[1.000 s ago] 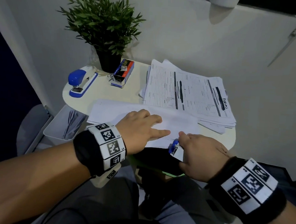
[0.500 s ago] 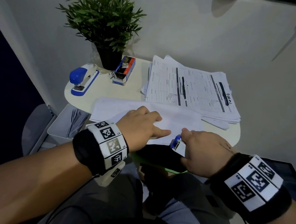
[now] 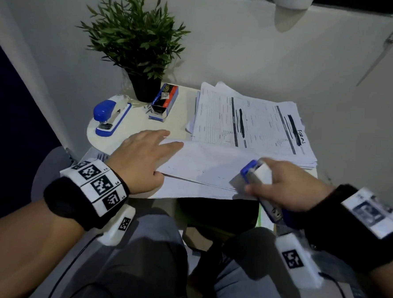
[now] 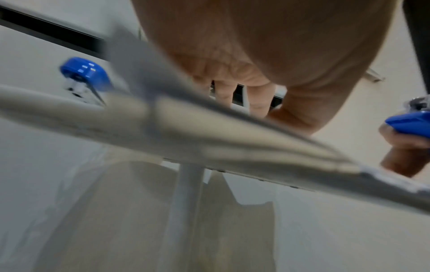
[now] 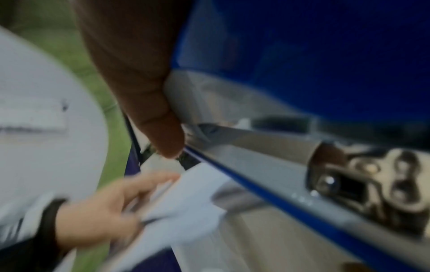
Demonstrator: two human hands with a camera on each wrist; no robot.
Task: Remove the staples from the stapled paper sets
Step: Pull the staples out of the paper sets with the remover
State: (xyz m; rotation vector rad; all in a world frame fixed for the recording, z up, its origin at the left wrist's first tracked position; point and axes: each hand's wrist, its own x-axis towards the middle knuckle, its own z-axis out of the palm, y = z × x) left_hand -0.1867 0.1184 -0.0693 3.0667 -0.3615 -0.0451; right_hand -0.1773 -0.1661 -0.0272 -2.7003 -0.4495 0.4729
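A white paper set lies along the near edge of the small round table. My left hand is at its left end, straight fingers on top and thumb tucked at the sheets' edge, pinching them; the right wrist view shows this left hand on the paper. My right hand grips a small blue and white stapler-type tool, blurred, with its front end over the set's near right corner. The tool's blue body fills the right wrist view. No staple is visible.
A larger blue stapler sits at the table's left. A staple box lies by a potted plant at the back. A thick stack of printed forms covers the right half. White walls close in behind and to the right.
My left hand has slid left along the paper set, away from the right hand. The right hand has risen and turned, showing more of the tool.
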